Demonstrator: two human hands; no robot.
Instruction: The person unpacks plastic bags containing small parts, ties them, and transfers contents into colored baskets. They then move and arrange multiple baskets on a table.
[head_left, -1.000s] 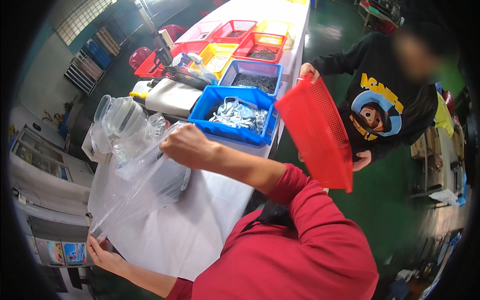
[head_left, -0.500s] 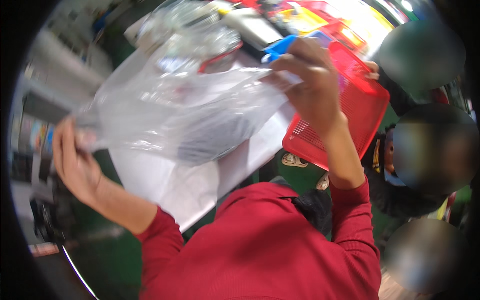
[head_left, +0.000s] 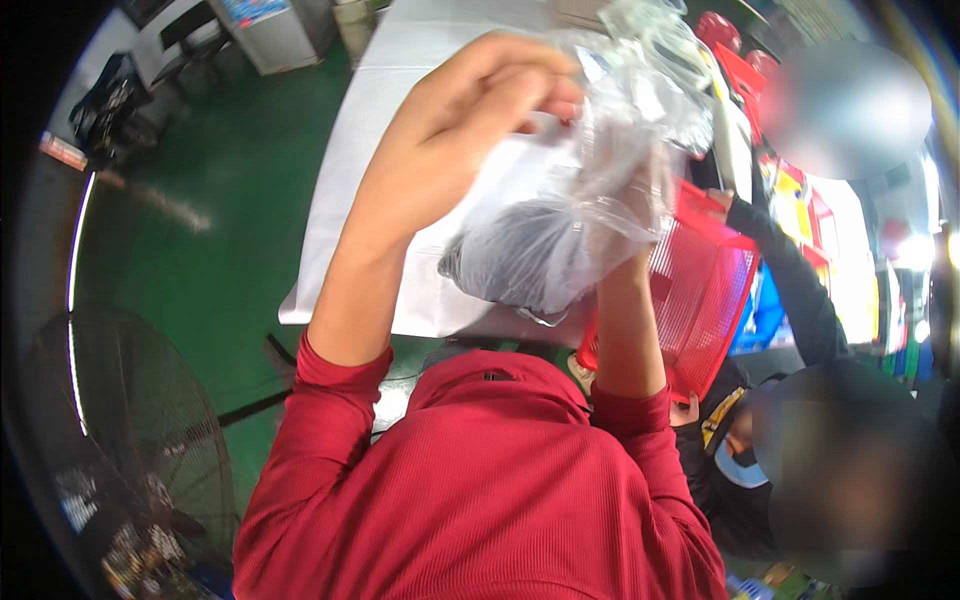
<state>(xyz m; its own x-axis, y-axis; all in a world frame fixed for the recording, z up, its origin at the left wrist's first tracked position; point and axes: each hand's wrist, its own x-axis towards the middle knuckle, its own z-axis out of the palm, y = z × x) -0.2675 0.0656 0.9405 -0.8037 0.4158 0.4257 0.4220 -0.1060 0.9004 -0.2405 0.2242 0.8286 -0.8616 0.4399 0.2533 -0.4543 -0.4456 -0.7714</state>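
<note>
A clear plastic bag (head_left: 590,180) hangs in front of me over the white table, its upper part gathered and twisted. Something dark (head_left: 515,255) fills its bottom; through the film I cannot make out what it is. My right hand (head_left: 632,195), partly covered by the plastic, is closed around the gathered part. At the bag's upper left edge is my left hand (head_left: 450,130), slightly blurred, its fingers curled together at the film.
A white-covered table (head_left: 375,150) lies beneath the bag. More clear plastic bags (head_left: 665,60) are piled at its far end. On the right a person's hand (head_left: 685,412) is at a red perforated basket (head_left: 705,290). A large fan (head_left: 140,400) stands at lower left.
The bag, held stretched wide between my hands before, is now bunched up. My left hand has come right and up to meet it. The whole view has turned toward the left.
</note>
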